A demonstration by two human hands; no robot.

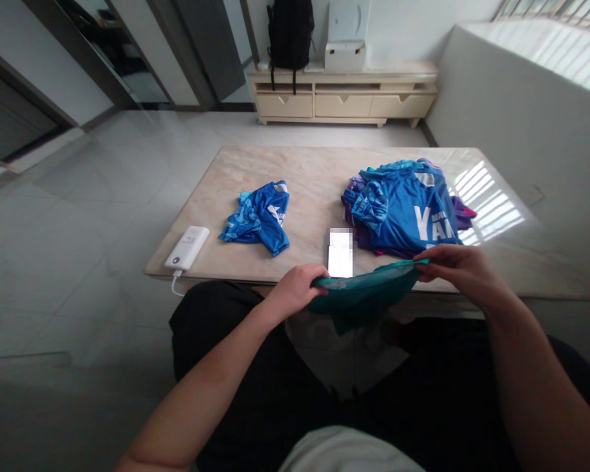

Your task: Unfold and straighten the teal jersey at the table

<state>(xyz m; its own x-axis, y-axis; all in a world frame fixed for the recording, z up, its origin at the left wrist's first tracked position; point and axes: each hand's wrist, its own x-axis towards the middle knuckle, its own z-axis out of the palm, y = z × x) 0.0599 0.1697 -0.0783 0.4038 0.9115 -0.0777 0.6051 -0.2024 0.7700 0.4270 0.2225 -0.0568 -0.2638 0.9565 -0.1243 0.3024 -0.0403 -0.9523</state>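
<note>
- both forearms reach forward from the lower edge of the view, over dark-clothed lap, and meet near the close edge of the worktop (pixel 324 177).
- left hand (pixel 295 290): wrist bent a little inward, knuckles up, fingers curled down; its grip is closed on the left end of a teal garment (pixel 361 298).
- right hand (pixel 459 267): palm down, fingers stretched toward the left; its grip is a narrow pinch, thumb under and fingers over, closed on the garment's right corner.
- the teal garment hangs stretched between the two grips, its top edge nearly level, its middle sagging down below them toward the lap, just off the worktop's near edge.
- just beyond the gap between the grips, a phone (pixel 340 254) lies flat on the worktop, its screen blurred.
- just beyond the right grip, a pile of blue and purple shirts (pixel 403 206) sits on the worktop, the top one blue with white letters.
- beyond and to the left of the left grip, a folded blue shirt (pixel 258 219) lies alone, well apart from the pile.
- farther left of the left grip, a white power bank (pixel 187 247) rests at the worktop's corner, its cable hanging over the edge.
</note>
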